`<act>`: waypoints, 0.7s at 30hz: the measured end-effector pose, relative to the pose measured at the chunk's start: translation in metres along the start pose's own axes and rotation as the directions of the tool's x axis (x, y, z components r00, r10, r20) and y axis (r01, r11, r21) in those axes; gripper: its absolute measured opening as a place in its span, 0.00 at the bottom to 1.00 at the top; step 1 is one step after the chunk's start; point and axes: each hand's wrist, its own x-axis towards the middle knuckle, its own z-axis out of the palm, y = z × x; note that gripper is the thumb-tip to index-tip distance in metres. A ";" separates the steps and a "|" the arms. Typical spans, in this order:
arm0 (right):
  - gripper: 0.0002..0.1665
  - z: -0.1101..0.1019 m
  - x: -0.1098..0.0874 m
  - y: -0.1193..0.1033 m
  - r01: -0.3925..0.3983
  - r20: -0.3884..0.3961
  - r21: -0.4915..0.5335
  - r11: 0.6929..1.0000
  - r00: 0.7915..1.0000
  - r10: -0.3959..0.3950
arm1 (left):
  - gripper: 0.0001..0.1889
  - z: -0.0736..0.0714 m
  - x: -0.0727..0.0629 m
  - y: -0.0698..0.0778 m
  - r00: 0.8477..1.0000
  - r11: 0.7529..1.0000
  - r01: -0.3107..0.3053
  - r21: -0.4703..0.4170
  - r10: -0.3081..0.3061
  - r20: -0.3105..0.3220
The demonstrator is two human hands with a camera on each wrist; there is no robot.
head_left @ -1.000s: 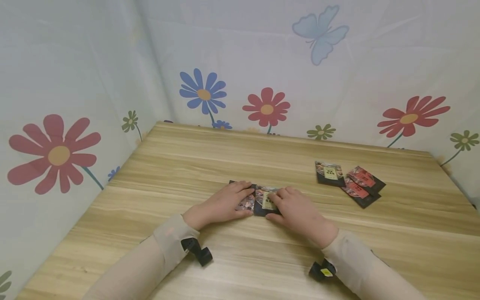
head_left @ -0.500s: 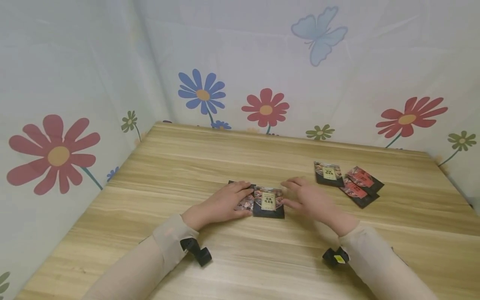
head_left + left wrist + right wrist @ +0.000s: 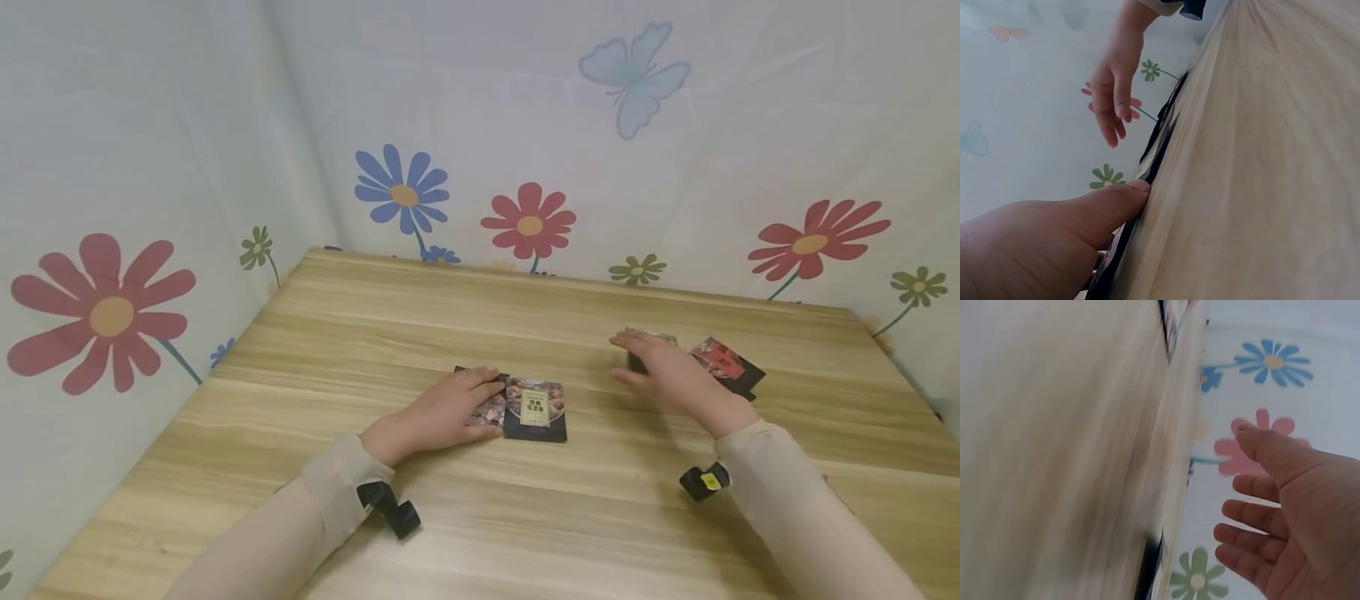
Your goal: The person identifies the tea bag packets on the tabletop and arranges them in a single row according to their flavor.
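Observation:
In the head view my left hand (image 3: 442,410) lies flat on a thin, dark square packet (image 3: 490,411) printed with food, covering much of it. Against that packet's right edge lies a second one with a yellow label (image 3: 535,408). The left wrist view has my left thumb (image 3: 1119,199) along the packets' edge. Farther right, my right hand (image 3: 663,371) is above the table, fingers extended, over another dark packet (image 3: 636,364) that it mostly hides. Nothing is between its fingers in the right wrist view. Just right of it is a red-labelled packet (image 3: 722,360).
A further dark packet (image 3: 742,390) shows partly beneath the red-labelled one. The wood-grain table (image 3: 420,317) meets a pale cloth backdrop (image 3: 465,108) printed with flowers and a butterfly. Each wrist carries a small black camera (image 3: 397,515).
My right hand has let go of the yellow-labelled packet beside my left hand and moved right and back, over the packets there. My left hand has stayed in place.

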 end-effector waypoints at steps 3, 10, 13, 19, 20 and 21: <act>0.36 -0.003 0.002 0.012 0.002 0.017 -0.007 1.000 1.000 -0.002 | 0.39 0.001 0.000 0.000 1.000 1.000 0.008 0.000 -0.008 0.005; 0.35 -0.006 0.003 0.036 -0.014 0.072 -0.002 1.000 0.997 0.014 | 0.39 0.003 -0.002 0.001 1.000 1.000 0.007 -0.009 -0.007 0.001; 0.37 -0.007 0.003 0.045 -0.061 0.125 -0.005 0.998 0.990 0.061 | 0.39 0.003 -0.002 0.001 1.000 1.000 0.009 -0.007 -0.009 0.005; 0.39 -0.003 0.005 0.056 -0.090 0.139 0.012 0.996 0.986 0.088 | 0.39 0.003 -0.002 0.001 1.000 1.000 0.018 -0.011 -0.018 0.002; 0.39 -0.001 0.006 0.057 -0.083 0.130 0.013 0.996 0.988 0.081 | 0.39 0.002 -0.002 0.001 1.000 1.000 0.018 -0.009 -0.018 0.001; 0.38 0.000 0.006 0.057 -0.077 0.120 0.013 0.997 0.990 0.075 | 0.39 0.002 -0.001 0.001 1.000 1.000 0.017 -0.010 -0.017 -0.001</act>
